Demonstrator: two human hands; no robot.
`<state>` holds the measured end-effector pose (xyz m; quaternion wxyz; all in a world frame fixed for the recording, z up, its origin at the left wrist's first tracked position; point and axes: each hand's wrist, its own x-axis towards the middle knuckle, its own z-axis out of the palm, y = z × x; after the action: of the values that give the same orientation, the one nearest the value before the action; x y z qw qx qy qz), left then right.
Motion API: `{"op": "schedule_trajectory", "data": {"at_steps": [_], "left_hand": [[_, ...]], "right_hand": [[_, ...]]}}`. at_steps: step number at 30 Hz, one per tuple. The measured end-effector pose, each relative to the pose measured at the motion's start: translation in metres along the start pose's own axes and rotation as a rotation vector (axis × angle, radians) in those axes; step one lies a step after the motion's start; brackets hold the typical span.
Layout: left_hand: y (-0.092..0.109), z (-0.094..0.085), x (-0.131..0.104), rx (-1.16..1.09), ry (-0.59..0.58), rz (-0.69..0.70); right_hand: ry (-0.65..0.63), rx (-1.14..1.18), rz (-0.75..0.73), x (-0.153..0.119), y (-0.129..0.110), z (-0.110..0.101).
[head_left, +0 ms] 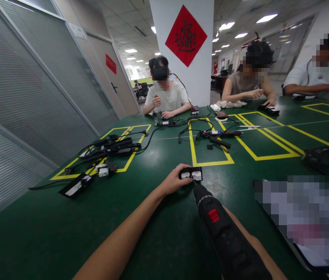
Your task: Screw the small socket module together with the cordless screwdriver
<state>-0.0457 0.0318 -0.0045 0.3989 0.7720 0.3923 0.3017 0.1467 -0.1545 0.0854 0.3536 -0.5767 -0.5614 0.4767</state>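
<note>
My left hand (pixel 173 181) grips the left end of a small black module with white parts (pixel 192 174), holding it down on the green table (pixel 141 217). A black electric screwdriver with a red switch (pixel 219 223) points forward from below, its bit tip touching the module's near edge. My right hand is hidden under the screwdriver's body; only its forearm (pixel 257 249) shows beside the tool, so the grip itself cannot be seen.
Yellow tape rectangles (pixel 211 161) mark the table. Black power adapters and cables (pixel 108 149) lie at the left, more tools and cables (pixel 219 136) in the middle. A black object (pixel 324 157) sits at right. Three people sit along the far edge.
</note>
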Motion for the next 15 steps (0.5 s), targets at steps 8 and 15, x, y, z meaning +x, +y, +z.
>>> {"op": "schedule_trajectory", "data": {"at_steps": [8, 15], "left_hand": [[0.003, -0.001, -0.001, 0.009, -0.006, -0.004], [0.004, -0.001, -0.001, 0.011, -0.006, 0.001]], "right_hand": [[0.041, 0.065, 0.021, 0.036, 0.007, 0.007], [0.093, 0.071, -0.062, -0.014, -0.028, -0.012]]}}
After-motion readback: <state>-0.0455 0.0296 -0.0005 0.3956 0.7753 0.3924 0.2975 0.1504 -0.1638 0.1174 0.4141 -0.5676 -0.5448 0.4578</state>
